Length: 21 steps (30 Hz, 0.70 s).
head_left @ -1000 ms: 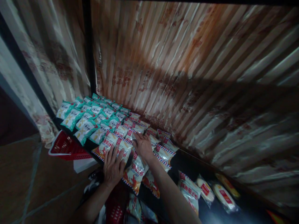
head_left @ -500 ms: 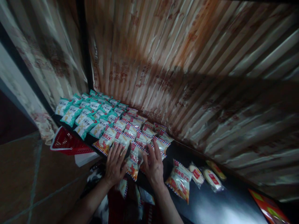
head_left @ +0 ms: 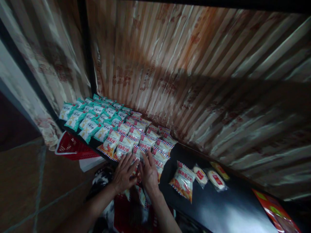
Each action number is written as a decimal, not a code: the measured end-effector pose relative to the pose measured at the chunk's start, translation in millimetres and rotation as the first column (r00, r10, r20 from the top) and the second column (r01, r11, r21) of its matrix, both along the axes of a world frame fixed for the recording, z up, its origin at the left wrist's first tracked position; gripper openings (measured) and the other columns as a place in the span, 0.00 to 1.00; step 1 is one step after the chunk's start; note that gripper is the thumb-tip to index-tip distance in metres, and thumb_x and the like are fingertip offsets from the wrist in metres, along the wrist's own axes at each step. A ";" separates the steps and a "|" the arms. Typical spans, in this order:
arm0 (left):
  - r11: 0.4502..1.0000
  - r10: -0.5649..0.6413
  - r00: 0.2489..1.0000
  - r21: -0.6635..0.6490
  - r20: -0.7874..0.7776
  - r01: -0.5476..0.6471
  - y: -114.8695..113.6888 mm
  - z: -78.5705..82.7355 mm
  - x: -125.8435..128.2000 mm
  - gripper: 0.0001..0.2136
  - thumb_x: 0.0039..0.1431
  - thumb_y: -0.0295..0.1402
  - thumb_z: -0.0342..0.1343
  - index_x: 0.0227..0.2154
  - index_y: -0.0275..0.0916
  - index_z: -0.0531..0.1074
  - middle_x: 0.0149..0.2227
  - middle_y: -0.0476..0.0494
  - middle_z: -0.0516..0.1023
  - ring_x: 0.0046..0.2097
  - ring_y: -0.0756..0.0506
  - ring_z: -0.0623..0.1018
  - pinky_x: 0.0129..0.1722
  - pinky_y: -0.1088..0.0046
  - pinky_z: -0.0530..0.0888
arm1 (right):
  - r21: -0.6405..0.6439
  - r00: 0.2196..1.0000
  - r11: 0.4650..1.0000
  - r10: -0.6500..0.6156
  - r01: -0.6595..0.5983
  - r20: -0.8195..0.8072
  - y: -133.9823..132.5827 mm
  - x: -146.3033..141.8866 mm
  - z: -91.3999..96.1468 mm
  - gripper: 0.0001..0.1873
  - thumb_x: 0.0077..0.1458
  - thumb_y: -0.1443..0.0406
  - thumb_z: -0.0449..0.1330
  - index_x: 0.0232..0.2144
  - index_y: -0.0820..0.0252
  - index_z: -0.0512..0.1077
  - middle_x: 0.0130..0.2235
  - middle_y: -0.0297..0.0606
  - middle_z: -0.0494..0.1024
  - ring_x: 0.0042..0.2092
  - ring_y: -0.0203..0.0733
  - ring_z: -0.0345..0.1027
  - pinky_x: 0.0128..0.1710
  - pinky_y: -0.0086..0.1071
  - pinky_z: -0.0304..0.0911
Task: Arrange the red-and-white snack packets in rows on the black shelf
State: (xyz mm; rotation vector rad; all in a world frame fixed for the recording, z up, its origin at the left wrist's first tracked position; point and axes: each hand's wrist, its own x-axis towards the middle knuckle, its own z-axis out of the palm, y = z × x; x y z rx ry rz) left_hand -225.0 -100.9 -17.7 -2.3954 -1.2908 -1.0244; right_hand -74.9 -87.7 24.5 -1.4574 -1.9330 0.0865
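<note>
My left hand (head_left: 123, 174) and my right hand (head_left: 148, 174) press from both sides on a white and orange snack bag (head_left: 138, 152) in the front row. The fingers of the left hand are spread over the bag's left side, with the thumb low near its bottom. On the right side, my other hand's fingers curve over the edge. Much of the bag is hidden beneath both hands. Right of it lies a matching snack bag (head_left: 160, 161), and to the left another snack bag (head_left: 125, 147). Similar bags stand in rows behind.
Teal snack bags (head_left: 88, 129) fill the left end of the black shelf (head_left: 218, 213). Farther right are a separate snack bag (head_left: 184, 182), wrapped breads (head_left: 216, 179) and an orange packet (head_left: 274, 207). A red basket (head_left: 70, 147) is below; a pleated curtain (head_left: 155, 64) hangs behind.
My right hand has moved left, closer to my left hand. The bag between them has shifted back into line with the row, and the bag on its right now shows more fully.
</note>
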 end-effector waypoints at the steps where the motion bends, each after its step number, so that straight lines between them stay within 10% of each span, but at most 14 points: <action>1: 1.000 0.006 1.000 -0.006 0.006 -0.006 0.6 -0.6 0.5 0.29 0.58 0.39 0.52 0.61 0.37 0.57 0.64 0.35 0.59 0.66 0.37 0.53 0.63 0.51 0.54 | 0.002 1.000 1.000 0.000 0.000 -0.004 0.3 0.3 1.3 0.20 0.61 0.65 0.50 0.54 0.62 0.66 0.63 0.54 0.58 0.62 0.51 0.57 0.54 0.45 0.66; 21: 0.999 -0.015 0.993 -0.048 0.114 0.021 1.9 -4.6 5.8 0.27 0.57 0.27 0.50 0.61 0.37 0.57 0.66 0.34 0.52 0.67 0.35 0.51 0.60 0.50 0.60 | -0.063 0.989 0.995 -0.068 0.077 0.130 57.8 23.4 31.8 0.25 0.59 0.66 0.48 0.58 0.64 0.60 0.56 0.51 0.69 0.57 0.48 0.64 0.53 0.43 0.65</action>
